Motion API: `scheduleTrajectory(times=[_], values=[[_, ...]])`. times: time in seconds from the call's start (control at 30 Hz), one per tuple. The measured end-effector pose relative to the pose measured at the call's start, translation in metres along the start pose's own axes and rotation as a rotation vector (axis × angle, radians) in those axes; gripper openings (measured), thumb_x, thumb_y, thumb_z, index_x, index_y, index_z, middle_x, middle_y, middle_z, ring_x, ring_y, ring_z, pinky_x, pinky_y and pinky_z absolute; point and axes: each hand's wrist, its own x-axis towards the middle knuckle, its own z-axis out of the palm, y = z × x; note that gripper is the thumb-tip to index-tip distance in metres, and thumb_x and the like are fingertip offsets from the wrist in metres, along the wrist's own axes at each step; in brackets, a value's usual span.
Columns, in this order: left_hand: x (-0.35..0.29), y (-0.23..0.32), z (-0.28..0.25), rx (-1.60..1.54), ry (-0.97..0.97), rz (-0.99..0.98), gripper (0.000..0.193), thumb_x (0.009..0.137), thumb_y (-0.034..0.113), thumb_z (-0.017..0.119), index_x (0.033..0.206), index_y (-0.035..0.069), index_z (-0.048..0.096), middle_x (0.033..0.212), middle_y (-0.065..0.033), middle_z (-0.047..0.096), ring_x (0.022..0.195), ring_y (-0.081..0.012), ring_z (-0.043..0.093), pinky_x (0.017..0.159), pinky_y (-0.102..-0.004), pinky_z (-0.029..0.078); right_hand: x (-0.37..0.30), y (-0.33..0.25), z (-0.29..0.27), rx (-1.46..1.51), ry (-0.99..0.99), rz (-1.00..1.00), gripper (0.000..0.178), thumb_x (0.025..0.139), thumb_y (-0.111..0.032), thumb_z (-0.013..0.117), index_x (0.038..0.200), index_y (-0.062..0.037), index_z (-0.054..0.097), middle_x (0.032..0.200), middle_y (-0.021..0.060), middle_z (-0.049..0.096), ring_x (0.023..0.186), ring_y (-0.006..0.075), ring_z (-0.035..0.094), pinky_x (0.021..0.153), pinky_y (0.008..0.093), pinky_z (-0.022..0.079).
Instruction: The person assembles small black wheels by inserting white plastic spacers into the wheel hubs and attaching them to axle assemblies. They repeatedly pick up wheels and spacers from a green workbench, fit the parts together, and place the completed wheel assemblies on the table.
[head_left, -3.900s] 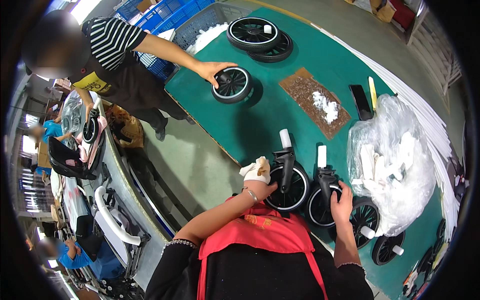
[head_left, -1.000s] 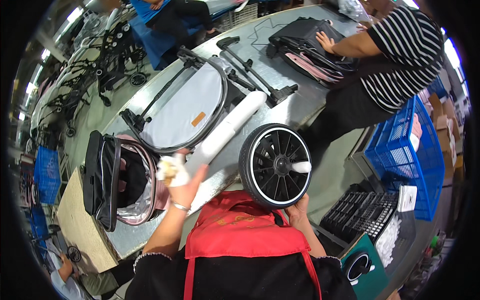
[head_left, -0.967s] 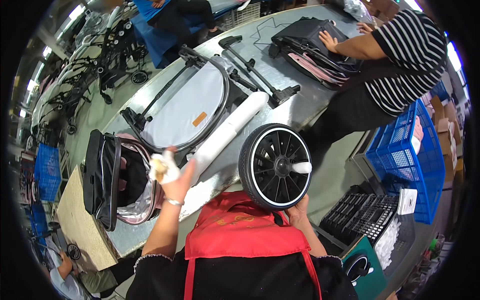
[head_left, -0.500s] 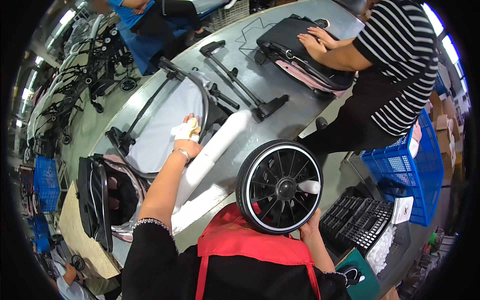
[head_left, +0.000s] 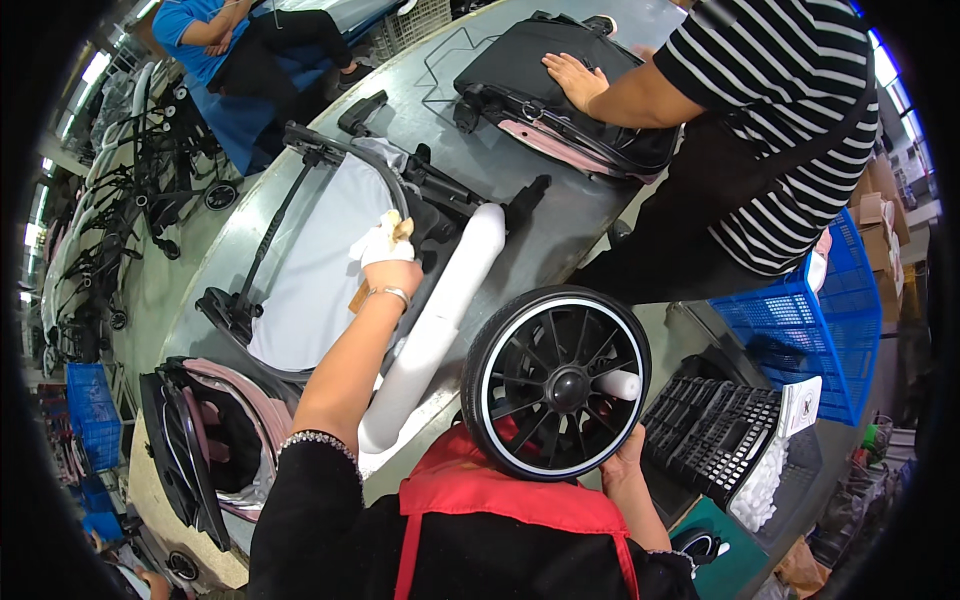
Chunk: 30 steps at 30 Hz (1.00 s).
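Observation:
Low in front of my chest, my right hand (head_left: pixel 624 456) grips a black spoked wheel (head_left: pixel 483 400) by the lower right of its tyre. The wheel has a white ring, and a white rounded stub shows at the right of its spokes. My left hand (head_left: pixel 392 272), with white and beige material about its fingers, is closed at the black curved tube of a stroller frame (head_left: pixel 404 190); its fingertips are mostly hidden. Light grey fabric (head_left: pixel 310 270) spans that frame. Beside my left forearm, a long white padded tube (head_left: pixel 436 325) slants across the metal table (head_left: pixel 560 235).
Across the table to the right, a person in a striped top (head_left: pixel 790 120) has one hand on a black folded stroller part (head_left: pixel 540 65). A black-and-pink stroller seat (head_left: pixel 225 440) lies at left. Black crates (head_left: pixel 710 430) and a blue basket (head_left: pixel 840 330) stand at right.
My left hand and the stroller frame have shifted, and the frame now covers more of the black bar behind it. My right hand still holds the wheel. The whole view has turned slightly.

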Motion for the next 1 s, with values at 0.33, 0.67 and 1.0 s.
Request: scheduleTrajectory(times=[0.33, 0.67, 1.0], values=[[0.097, 0.070, 0.040, -0.221, -0.098, -0.071, 0.027, 0.079, 0.015, 0.058, 0.105, 0.016, 0.061, 0.097, -0.0108, 0.067, 0.089, -0.0343, 0.063, 0.075, -0.0443, 0.046, 0.002, -0.011, 0.010, 0.030, -0.055, -0.036, 0.045, 0.072, -0.012, 0.063, 0.115, -0.0002, 0.060, 0.100, 0.0142, 0.067, 0.091, 0.0311, 0.064, 0.077, 0.0458, 0.056], [-0.013, 0.021, -0.163, -1.643, -0.529, -0.226, 0.051, 0.097, 0.036, 0.055, 0.134, 0.002, 0.054, 0.129, -0.0131, 0.060, 0.118, -0.0210, 0.056, 0.102, -0.0307, 0.042, 0.004, 0.021, 0.082, -0.101, -0.213, 0.148, 0.041, 0.072, -0.012, 0.066, 0.110, 0.0027, 0.062, 0.092, 0.0155, 0.067, 0.082, 0.0298, 0.066, 0.080, 0.0413, 0.055], [-0.311, -0.100, -0.295, -1.745, -0.324, -0.820, 0.099, 0.069, 0.036, 0.086, 0.143, -0.003, 0.034, 0.137, -0.0124, 0.050, 0.126, -0.0256, 0.050, 0.105, -0.0381, 0.042, -0.027, 0.175, 0.167, -0.482, -0.427, 0.482, 0.033, 0.073, 0.000, 0.052, 0.106, -0.0028, 0.057, 0.092, 0.0110, 0.064, 0.082, 0.0234, 0.064, 0.078, 0.0385, 0.054]])
